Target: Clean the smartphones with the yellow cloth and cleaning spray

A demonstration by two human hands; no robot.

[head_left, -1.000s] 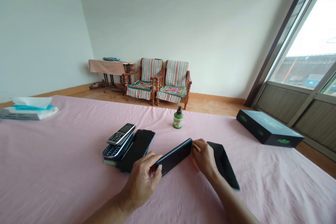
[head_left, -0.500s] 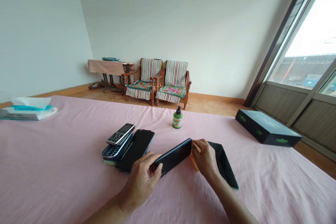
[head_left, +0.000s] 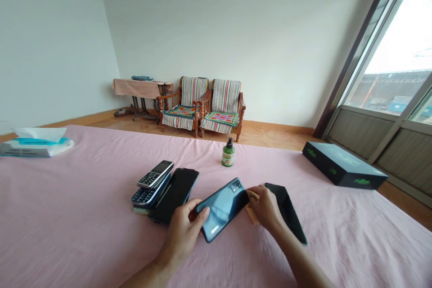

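Note:
A blue smartphone [head_left: 221, 211] is held up with its back and camera block showing. My left hand [head_left: 185, 225] grips its lower left end, thumb on the back. At its right end, my right hand [head_left: 265, 204] pinches an orange-yellow cloth [head_left: 251, 214] against the edge. Behind my right hand lies a black tray-like object or case [head_left: 288, 211]. Left of the held phone lies a large black phone [head_left: 173, 195], beside a silver keypad phone [head_left: 155, 174] that rests on a blue keypad phone [head_left: 145, 195].
The pink cloth-covered surface [head_left: 84, 234] carries a green spray bottle [head_left: 228, 154] at its middle, a black box [head_left: 344, 165] at right and a tissue pack [head_left: 37, 144] at far left. Beyond its edge stand two wooden chairs [head_left: 225, 99] and a small covered table [head_left: 137, 86].
The phone has been tilted so its back now shows instead of its dark face. My right hand has shifted slightly lower, still with the cloth at the phone's right end.

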